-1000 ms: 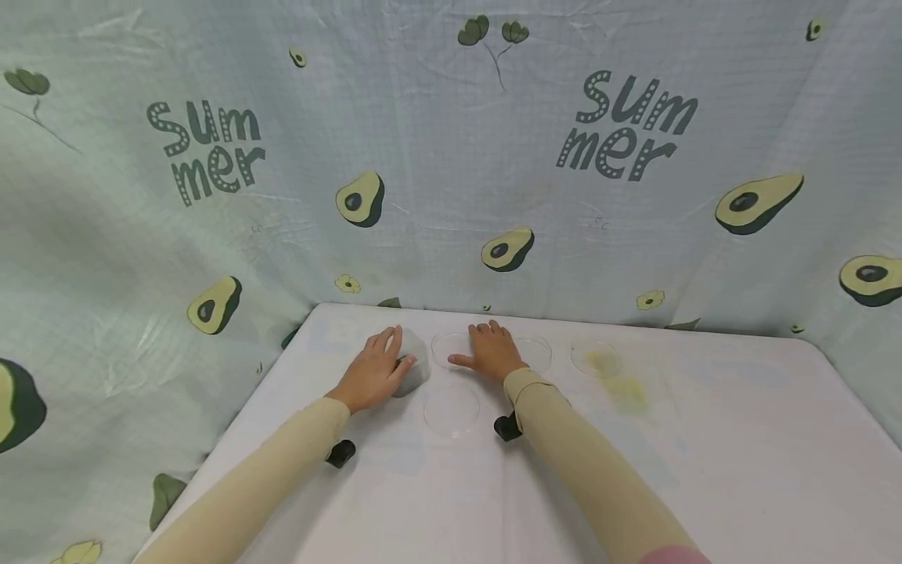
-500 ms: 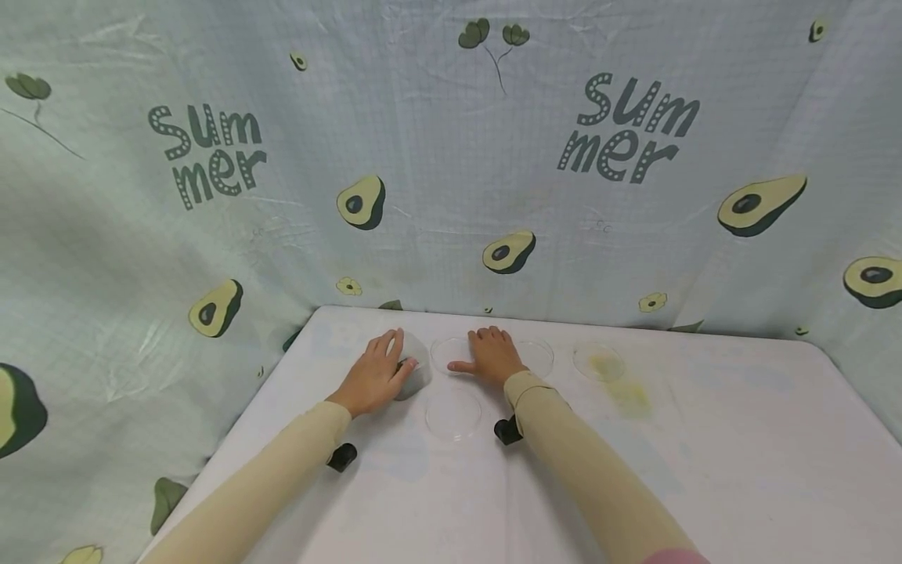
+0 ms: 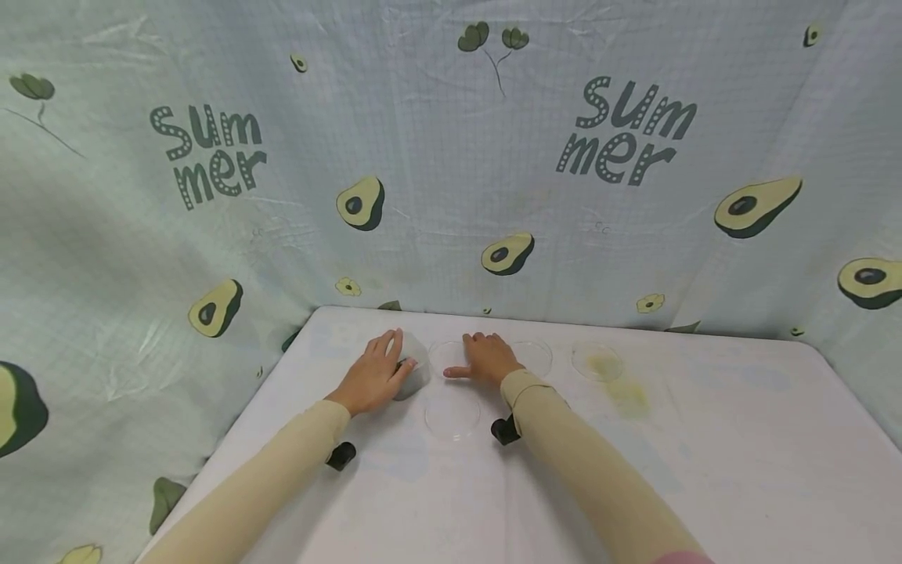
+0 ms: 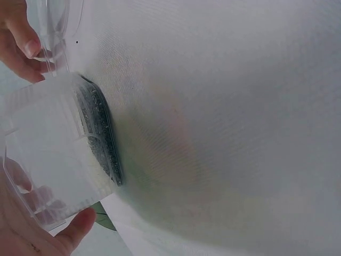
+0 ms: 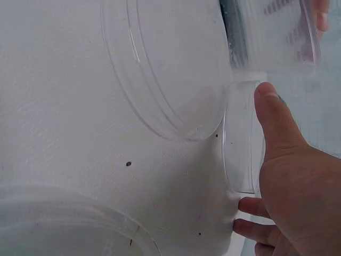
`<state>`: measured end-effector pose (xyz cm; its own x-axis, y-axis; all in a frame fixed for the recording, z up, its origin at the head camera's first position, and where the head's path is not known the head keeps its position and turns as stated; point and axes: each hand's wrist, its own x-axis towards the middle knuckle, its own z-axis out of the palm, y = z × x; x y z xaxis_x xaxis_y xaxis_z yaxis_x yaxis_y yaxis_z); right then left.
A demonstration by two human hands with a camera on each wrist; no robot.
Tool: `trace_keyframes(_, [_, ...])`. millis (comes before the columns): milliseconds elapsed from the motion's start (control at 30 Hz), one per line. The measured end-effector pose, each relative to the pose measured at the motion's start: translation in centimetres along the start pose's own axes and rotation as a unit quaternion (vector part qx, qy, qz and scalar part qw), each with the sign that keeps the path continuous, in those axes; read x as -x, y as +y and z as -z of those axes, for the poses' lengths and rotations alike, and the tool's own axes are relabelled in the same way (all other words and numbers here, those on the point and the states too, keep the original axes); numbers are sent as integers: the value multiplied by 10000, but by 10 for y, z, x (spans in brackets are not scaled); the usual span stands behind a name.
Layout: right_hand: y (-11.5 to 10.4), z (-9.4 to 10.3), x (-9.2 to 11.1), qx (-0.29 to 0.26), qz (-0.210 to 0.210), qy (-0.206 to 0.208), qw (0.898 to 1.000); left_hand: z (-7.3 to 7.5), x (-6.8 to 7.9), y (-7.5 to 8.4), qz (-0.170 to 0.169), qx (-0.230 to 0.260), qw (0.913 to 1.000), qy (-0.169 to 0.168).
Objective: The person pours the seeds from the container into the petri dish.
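Observation:
My left hand (image 3: 371, 376) grips a clear plastic container (image 4: 53, 133) near the table's far left side. Dark grainy material (image 4: 98, 133) lines the container's base, seen through its wall in the left wrist view. Just to the right, my right hand (image 3: 489, 360) spreads at a clear round dish (image 5: 242, 144). Its straight thumb overlaps one edge of that dish, and the fingertips lie right by the opposite edge. A second clear round dish (image 3: 452, 415) lies in front, between the two forearms.
Beyond my right hand lies another clear round dish (image 3: 533, 358), and farther right one more clear dish (image 3: 597, 362) beside a yellow stain (image 3: 627, 395) on the white tablecloth (image 3: 705, 470). A printed curtain (image 3: 423, 157) hangs behind the table. Black wrist cameras (image 3: 341, 456) sit below both wrists.
My right hand has shifted slightly left and nearer, with its thumb reaching further over the dish. The left hand stays on the container.

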<state>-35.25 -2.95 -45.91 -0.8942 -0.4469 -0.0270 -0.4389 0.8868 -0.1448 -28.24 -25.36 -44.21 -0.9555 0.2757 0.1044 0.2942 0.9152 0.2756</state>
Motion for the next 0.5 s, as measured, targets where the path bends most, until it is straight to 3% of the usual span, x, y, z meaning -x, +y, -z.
trace_keyframes(200, [1,-3,2,-43,-82,72,9999,-3,-2,0,5,-17,10000,-62])
trace_keyframes(500, [1,-6,2,-293,-85,145,9994,5,1,2,24,119,9999,-91])
